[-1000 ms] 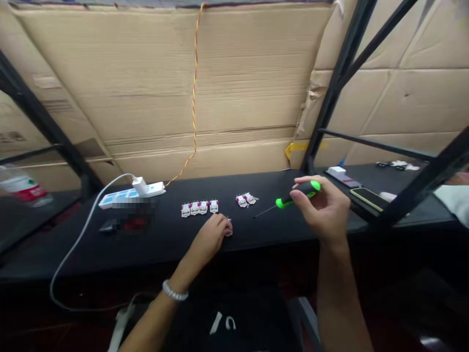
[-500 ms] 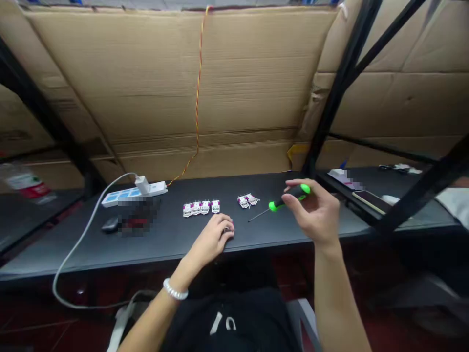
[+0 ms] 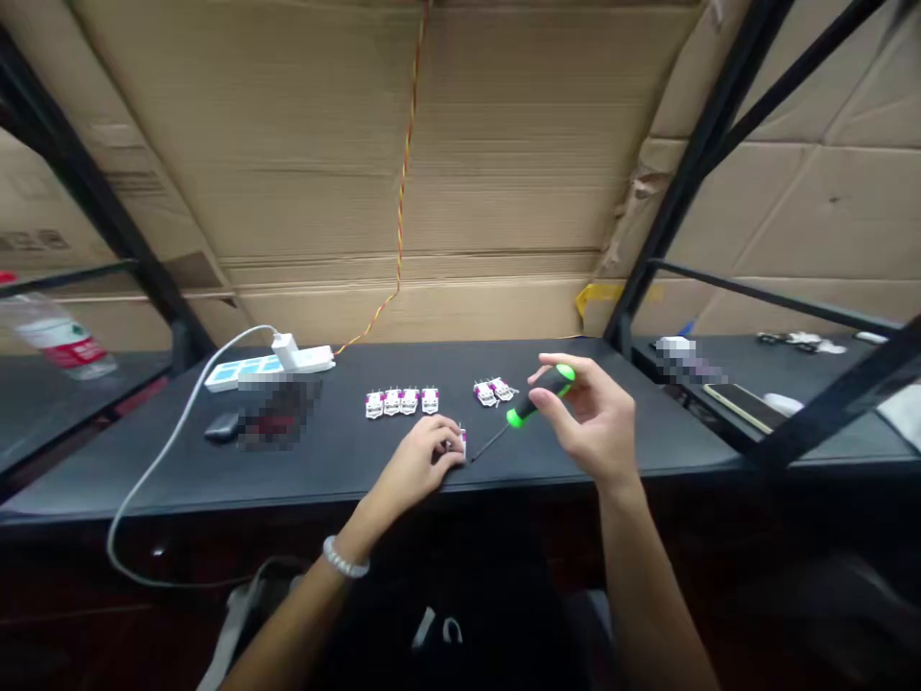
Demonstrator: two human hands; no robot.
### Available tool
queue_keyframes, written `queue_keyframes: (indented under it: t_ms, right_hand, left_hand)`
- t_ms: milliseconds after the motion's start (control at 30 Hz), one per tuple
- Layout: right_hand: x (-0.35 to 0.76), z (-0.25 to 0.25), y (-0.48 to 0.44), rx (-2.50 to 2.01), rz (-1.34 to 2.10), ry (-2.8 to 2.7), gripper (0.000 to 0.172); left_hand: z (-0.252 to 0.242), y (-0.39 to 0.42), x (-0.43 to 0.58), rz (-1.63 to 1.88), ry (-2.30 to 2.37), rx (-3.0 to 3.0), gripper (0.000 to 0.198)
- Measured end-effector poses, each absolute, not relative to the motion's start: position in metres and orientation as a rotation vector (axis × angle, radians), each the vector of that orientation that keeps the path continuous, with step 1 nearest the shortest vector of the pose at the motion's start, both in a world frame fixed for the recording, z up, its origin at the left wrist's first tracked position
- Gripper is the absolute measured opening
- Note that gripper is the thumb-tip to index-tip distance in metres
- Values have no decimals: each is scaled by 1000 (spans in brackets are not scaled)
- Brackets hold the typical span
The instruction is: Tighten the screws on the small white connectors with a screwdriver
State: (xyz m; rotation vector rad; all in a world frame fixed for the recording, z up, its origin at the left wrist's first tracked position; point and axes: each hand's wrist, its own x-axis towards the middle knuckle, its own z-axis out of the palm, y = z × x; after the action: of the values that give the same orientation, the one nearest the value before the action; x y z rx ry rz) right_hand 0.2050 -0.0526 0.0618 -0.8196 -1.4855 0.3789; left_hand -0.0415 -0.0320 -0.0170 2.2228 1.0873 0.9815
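Observation:
My left hand [image 3: 424,455] rests near the table's front edge, its fingers closed on a small white-and-purple module [image 3: 462,442] that they mostly cover. In my right hand [image 3: 597,419] is a screwdriver [image 3: 539,397] with a black and green handle, held between thumb and fingers. Its thin shaft slants down to the left, and the tip is close beside the module; whether they touch I cannot tell. Beyond my left hand, several similar modules [image 3: 392,401] stand in a row. Two more modules [image 3: 493,391] lie together farther right.
On the left of the black table [image 3: 345,470] are a white power strip [image 3: 313,359] with a cabled plug, a dark mouse [image 3: 223,427] and a blurred item. A bottle [image 3: 68,345] lies beyond the left frame. Right of the black post [image 3: 691,173] lies a phone [image 3: 744,407].
My right hand has brought the screwdriver left and down, its tip now near the module. My left hand keeps its hold, with more of the module showing. The camera view has shifted slightly.

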Motion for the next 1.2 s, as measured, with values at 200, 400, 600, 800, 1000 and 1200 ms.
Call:
queue_keyframes:
  t_ms: [200, 400, 600, 800, 1000, 1200]
  right_hand:
    - [197, 58, -49, -802, 372, -1502, 34]
    - [191, 52, -45, -819, 358, -1517, 34]
    - [188, 51, -44, -832, 358, -1548, 34]
    - [186, 53, -45, -834, 344, -1547, 33]
    - [185, 52, -46, -839, 319, -1561, 33]
    - [185, 51, -46, -816, 305, -1561, 33]
  left_hand:
    - [-18, -34, -41, 1002, 1077, 2219, 9]
    - [-19, -36, -40, 1031, 1068, 2235, 7]
    - [-19, -36, -40, 1039, 1076, 2244, 9]
    - [-18, -35, -39, 1027, 1088, 2254, 10]
    - [-21, -35, -39, 1034, 1069, 2236, 9]
    - [-23, -34, -40, 1052, 1056, 2234, 10]
